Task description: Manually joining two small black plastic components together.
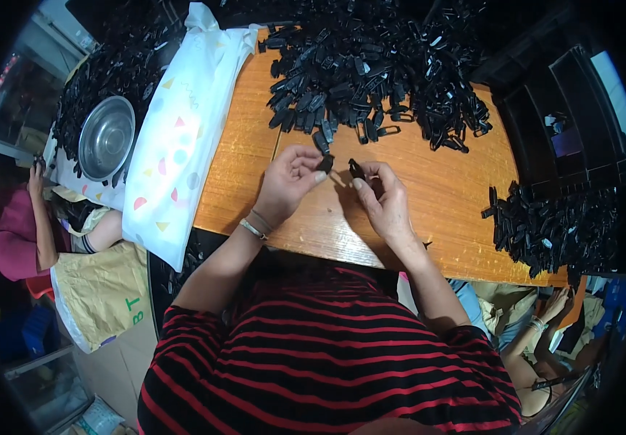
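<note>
Above the wooden table (306, 210), my left hand (289, 181) pinches a small black plastic piece (326, 164) between thumb and fingers. A second black plastic piece (356, 170), slim and tapered, is held by my right hand (385, 203) between thumb and forefinger. The two pieces are a short gap apart. Just beyond my left fingertips lies a loose black piece (320, 142), at the near edge of a large pile of black plastic pieces (371, 69). Some of these look like small oblong frames. Their exact kind is too small to tell.
A long white patterned plastic cover (175, 145) lies along the table's left edge. Past it are a metal bowl (107, 138) and more black pieces. Another pile (552, 228) lies at right, near a black open box (574, 116). People sit at left and lower right.
</note>
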A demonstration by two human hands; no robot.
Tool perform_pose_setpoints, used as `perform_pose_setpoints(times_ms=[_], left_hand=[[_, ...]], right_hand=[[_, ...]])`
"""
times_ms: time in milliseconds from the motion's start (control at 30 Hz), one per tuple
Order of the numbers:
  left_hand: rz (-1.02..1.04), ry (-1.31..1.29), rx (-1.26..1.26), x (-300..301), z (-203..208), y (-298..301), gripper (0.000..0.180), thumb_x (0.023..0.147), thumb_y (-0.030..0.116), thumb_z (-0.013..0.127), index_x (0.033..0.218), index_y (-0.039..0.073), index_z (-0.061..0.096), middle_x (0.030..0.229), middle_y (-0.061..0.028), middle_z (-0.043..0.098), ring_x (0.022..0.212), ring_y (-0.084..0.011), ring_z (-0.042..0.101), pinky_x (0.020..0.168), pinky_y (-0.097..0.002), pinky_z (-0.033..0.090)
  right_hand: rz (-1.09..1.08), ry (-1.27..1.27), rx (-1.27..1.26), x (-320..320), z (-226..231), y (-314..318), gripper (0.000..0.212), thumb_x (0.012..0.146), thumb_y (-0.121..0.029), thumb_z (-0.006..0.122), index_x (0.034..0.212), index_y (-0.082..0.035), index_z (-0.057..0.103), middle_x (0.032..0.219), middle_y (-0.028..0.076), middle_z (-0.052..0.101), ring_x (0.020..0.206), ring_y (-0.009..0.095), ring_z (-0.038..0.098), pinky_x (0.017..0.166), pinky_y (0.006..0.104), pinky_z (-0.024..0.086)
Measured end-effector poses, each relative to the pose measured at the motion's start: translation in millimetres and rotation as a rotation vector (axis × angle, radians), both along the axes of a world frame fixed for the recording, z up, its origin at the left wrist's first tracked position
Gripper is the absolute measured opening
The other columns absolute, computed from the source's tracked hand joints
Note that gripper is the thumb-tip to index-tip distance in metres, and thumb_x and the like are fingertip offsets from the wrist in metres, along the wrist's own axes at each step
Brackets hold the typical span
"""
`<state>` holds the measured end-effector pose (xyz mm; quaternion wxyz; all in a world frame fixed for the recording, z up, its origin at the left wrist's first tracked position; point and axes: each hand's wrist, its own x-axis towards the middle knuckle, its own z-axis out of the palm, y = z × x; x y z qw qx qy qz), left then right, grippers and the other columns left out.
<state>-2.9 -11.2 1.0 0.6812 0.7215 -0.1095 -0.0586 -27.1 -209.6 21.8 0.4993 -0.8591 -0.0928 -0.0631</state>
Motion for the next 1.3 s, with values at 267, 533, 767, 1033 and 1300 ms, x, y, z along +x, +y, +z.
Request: perform_pose_setpoints(times_ms=[267,533,767,1033,1300], left_hand=[[-0.113,0.225,-0.439,-0.4,13.8,-8.1,0.03,0.092,0.006,0.06,0.12,-0.003,0.053,0.093,-0.002,0.061,0.073,-0.005,0.057,0.063,-0.0187,0.047],[-0.067,0.212,-0.364,-1.6,14.4,-6.6,0.029,0.091,0.004,0.061,0.119,-0.003,0.054,0.092,-0.002,0.061,0.068,-0.0034,0.053,0.059,-0.0177,0.045],[-0.073,0.188,-0.423,-1.6,11.2,-8.6,0.029,0.09,0.003,0.061,0.119,-0.002,0.054,0.092,-0.0025,0.062,0.069,-0.0034,0.054,0.06,-0.0171,0.046],[-0.048,0.148,-0.386,-0.6,10.5,-12.5,0.028,0.091,0.005,0.061,0.118,-0.001,0.055,0.088,-0.0007,0.062,0.067,-0.0031,0.054,0.059,-0.0166,0.045],[-0.024,0.147,-0.356,-12.8,-1.5,-15.7,0.027,0.093,0.006,0.058,0.119,-0.002,0.057,0.092,-0.0007,0.063,0.074,-0.0029,0.057,0.063,-0.0169,0.047]], right_hand=[[-0.003,-0.077,0.185,3.8,8.1,19.0,0.02,0.089,-0.002,0.063,0.108,0.002,0.057,0.087,0.004,0.061,0.069,0.007,0.058,0.061,0.0206,0.047],[0.034,-0.123,0.132,3.8,7.1,21.5,0.019,0.087,-0.001,0.065,0.105,0.002,0.06,0.089,0.005,0.06,0.071,0.008,0.06,0.061,0.0205,0.048],[0.049,-0.136,0.132,2.9,4.6,20.0,0.02,0.085,-0.001,0.067,0.104,0.002,0.061,0.089,0.004,0.059,0.075,0.007,0.058,0.065,0.0201,0.047],[0.012,-0.175,0.129,5.1,8.5,21.0,0.02,0.083,0.0,0.067,0.103,0.001,0.063,0.086,0.005,0.059,0.072,0.009,0.058,0.062,0.0213,0.046],[-0.027,-0.323,-0.127,-0.7,1.8,27.3,0.022,0.078,-0.005,0.071,0.099,-0.002,0.065,0.083,0.012,0.058,0.069,0.023,0.062,0.06,0.0304,0.05]])
